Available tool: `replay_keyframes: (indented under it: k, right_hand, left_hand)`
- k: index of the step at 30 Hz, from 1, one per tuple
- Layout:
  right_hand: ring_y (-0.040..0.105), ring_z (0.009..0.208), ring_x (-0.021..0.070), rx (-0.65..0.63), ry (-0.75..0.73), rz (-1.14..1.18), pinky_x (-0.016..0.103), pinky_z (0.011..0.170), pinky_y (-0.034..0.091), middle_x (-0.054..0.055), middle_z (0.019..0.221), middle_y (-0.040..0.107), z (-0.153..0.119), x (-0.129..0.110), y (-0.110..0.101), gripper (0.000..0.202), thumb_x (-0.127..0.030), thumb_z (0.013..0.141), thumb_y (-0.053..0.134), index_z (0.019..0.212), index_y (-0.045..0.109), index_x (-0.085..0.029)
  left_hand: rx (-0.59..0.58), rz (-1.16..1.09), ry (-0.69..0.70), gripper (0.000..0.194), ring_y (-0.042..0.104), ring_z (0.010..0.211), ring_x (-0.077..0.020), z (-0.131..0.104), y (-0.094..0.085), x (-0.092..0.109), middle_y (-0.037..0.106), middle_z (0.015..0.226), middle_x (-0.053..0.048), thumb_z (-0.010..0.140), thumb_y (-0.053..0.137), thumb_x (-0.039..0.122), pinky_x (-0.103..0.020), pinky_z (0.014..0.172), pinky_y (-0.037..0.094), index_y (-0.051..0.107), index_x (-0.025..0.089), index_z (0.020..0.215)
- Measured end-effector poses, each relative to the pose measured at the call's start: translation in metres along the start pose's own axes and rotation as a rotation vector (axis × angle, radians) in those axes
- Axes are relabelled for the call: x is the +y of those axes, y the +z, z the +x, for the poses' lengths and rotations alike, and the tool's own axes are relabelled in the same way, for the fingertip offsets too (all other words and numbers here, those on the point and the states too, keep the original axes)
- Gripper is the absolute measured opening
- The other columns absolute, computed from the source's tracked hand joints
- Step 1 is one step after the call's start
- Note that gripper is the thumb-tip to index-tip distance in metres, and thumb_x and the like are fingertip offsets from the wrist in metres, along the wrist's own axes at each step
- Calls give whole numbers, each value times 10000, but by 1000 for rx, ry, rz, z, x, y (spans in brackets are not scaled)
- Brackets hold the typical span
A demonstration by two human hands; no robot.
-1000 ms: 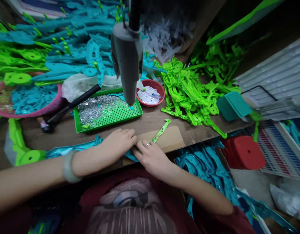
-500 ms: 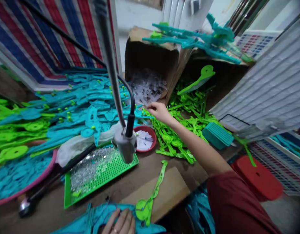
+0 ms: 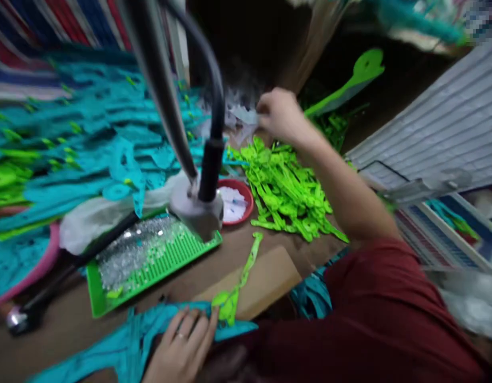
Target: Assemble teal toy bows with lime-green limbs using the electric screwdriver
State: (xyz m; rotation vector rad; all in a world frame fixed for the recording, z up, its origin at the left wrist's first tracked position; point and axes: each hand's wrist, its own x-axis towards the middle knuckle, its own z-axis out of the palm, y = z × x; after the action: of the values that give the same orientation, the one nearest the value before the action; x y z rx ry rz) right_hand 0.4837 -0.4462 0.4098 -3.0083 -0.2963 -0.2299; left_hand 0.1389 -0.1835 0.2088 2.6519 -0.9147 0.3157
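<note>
Teal plastic part [image 3: 106, 351] lies at seven o'clock beneath the left hand [image 3: 180, 340], open and laid flat, probably steadying it beside green piece [image 3: 227, 304]. At one, right hand [image 3: 281, 117] curls near white pieces [image 3: 242, 113]; blur hides its grip.

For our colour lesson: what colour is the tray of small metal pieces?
The tray is green, clearest in the head view.

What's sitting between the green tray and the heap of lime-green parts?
A red bowl of small white pieces lies between the green tray and the heap of lime-green parts, as the head view shows.
</note>
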Motion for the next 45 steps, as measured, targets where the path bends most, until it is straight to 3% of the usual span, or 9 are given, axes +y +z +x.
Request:
replay_keyframes:
  k: [5,9,15,18,21,25,29,34,45]
  right_hand:
    - [578,695,109,-93,-451,151,271,622,432,-3,800,615,-175,20,-46,176,-250,899,562,1002,701,-218]
    - [511,627,110,-199,-392,256,252,550,388,-3,751,543,-250,10,-11,121,-84,805,574,766,553,-197]
    - [528,679,113,11,-241,684,231,587,418,-3,819,552,-249,-26,61,51,-200,898,620,880,574,-191]
    - [553,703,145,107,-282,597,277,641,453,23,804,578,-258,-31,78,126,-266,956,569,864,600,-186]
    - [624,720,171,200,-120,586,312,676,509,54,839,657,-280,-18,83,149,-307,956,580,999,642,-179]
    - [657,571,163,68,304,968,280,530,532,20,712,674,-309,-9,90,229,-422,893,652,915,630,-195]
    - [650,437,165,-195,703,1499,226,359,477,-24,644,680,-323,-43,112,366,-516,809,700,972,547,-227]
    - [634,404,165,-392,766,1579,221,342,484,-42,585,670,-321,-75,142,370,-519,766,764,892,537,-257]
    - [641,401,138,-481,760,1548,175,347,492,-12,583,688,-311,-60,149,431,-499,761,766,950,525,-196]
  left_hand:
    - [-114,145,111,442,601,962,-274,7,-14,-1,662,913,-96,921,368,34,-485,1023,417,681,114,1222]
    - [-89,129,161,356,592,1100,-326,10,-12,-6,661,1126,-171,964,403,101,-525,1040,424,691,106,1174]
    - [-91,98,201,334,591,1185,-333,10,-6,-8,622,1324,-210,1001,435,197,-497,1057,436,661,71,1211]
    - [-82,128,202,326,628,1128,-325,11,-9,-6,659,1280,-198,1004,432,195,-499,1039,445,685,89,1181]
    - [-58,140,177,352,646,1107,-315,11,-11,-3,679,1259,-191,1019,395,194,-507,1046,438,696,89,1167]
    - [-57,100,152,374,630,1163,-321,10,-9,-1,660,1328,-183,1038,415,295,-512,1073,426,703,89,1159]
    - [-55,24,129,424,618,1198,-338,10,-4,0,639,1360,-207,1023,479,389,-518,1085,428,688,58,1186]
    - [-19,-37,94,396,623,1206,-338,12,-2,4,644,1347,-217,1021,501,339,-506,1074,447,671,32,1204]
    - [31,-2,135,433,646,1173,-331,12,-1,1,666,1301,-229,1045,439,321,-487,1059,478,647,-17,1218]
